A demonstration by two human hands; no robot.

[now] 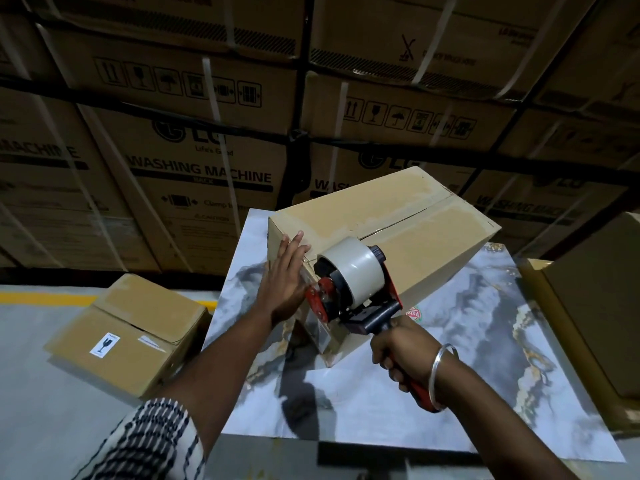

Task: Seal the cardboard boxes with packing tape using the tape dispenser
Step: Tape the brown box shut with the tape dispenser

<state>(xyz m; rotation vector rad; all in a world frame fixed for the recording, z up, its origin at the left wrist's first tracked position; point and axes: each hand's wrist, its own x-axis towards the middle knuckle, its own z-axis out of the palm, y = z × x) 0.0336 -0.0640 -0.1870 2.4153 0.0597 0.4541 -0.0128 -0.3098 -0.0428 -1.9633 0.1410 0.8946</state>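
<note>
A tan cardboard box lies on a marble-patterned table, its top flaps closed along a centre seam. My left hand presses flat with straight fingers against the box's near end face, on a strip of clear tape. My right hand grips the red handle of the tape dispenser, which carries a roll of pale tape. The dispenser's head sits at the box's near top edge, right beside my left hand.
A second cardboard box with a fragile sticker sits on the floor at left. Another box stands at the right edge. Stacked washing-machine cartons form a wall behind. A yellow floor line runs at left.
</note>
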